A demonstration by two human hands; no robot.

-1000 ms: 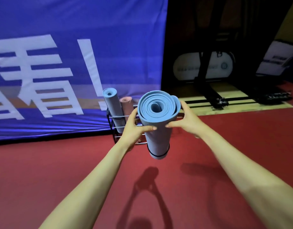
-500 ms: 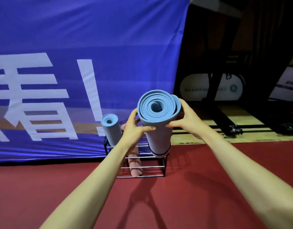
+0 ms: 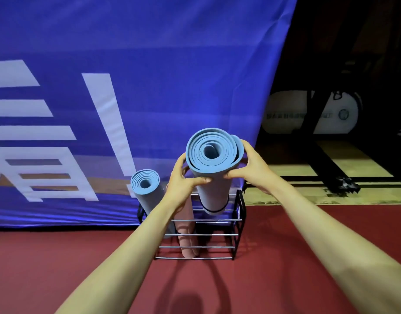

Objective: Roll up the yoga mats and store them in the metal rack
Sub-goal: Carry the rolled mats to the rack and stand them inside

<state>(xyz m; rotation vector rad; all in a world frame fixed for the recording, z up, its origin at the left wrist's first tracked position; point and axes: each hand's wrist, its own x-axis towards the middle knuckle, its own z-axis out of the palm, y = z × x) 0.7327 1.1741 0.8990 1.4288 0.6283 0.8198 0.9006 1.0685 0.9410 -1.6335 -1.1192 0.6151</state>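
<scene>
With a blue mat (image 3: 145, 185) and a pink mat (image 3: 187, 236) already racked, both hands, left hand (image 3: 183, 184) and right hand (image 3: 251, 169), gripped a third rolled blue mat (image 3: 214, 175) above the metal rack (image 3: 236, 219), not yet seated.

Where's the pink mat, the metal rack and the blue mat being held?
pink mat (image 3: 188, 241), head view, lower side between the rack bars
metal rack (image 3: 206, 258), head view, bottom front bar
held blue mat (image 3: 214, 152), head view, spiral top end
</scene>
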